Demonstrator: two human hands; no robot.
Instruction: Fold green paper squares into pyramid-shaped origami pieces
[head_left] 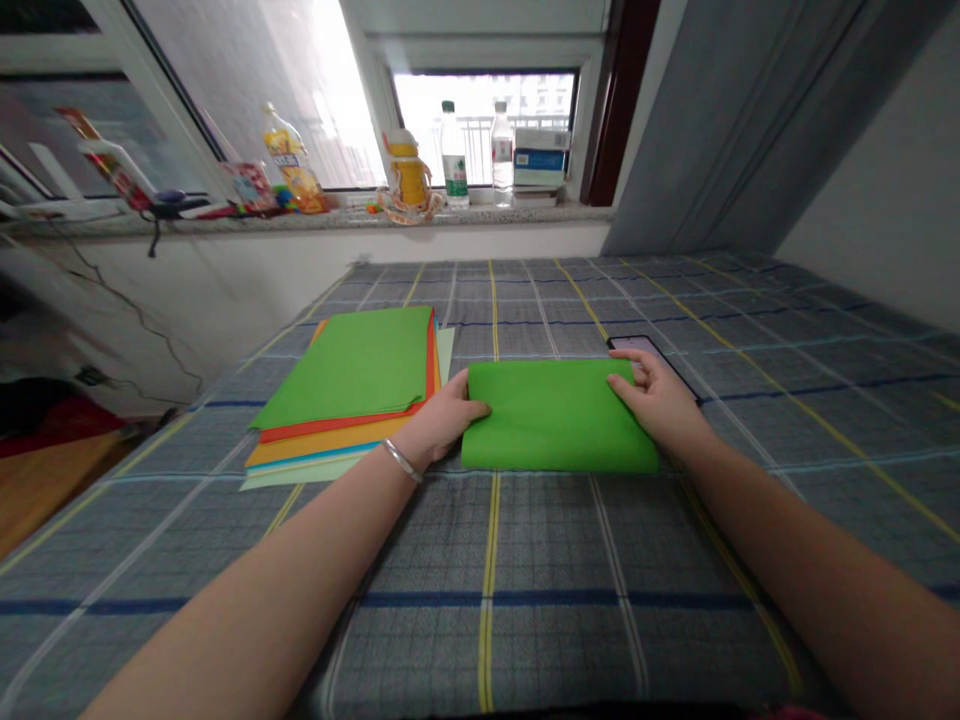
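Observation:
A green sheet of paper [555,420], folded over into a wide rectangle, lies in front of me on the plaid cloth [555,560]. At its left edge my left hand [448,412] grips it, thumb on top and fingers hidden underneath or behind. My right hand [660,400] holds the upper right corner, with its thumb on the paper and its fingers curled at the far edge. To the left lies a stack of coloured paper [352,365], green on top with red, orange, blue and pale green edges showing below; my left wrist, with a silver bangle [403,461], is close to it.
A phone [679,377] lies partly behind my right hand. On the windowsill [330,218] stand a yellow drink bottle [291,165], a yellow cup [409,175], two clear bottles and some boxes [540,160]. A cable [142,325] hangs along the wall at left.

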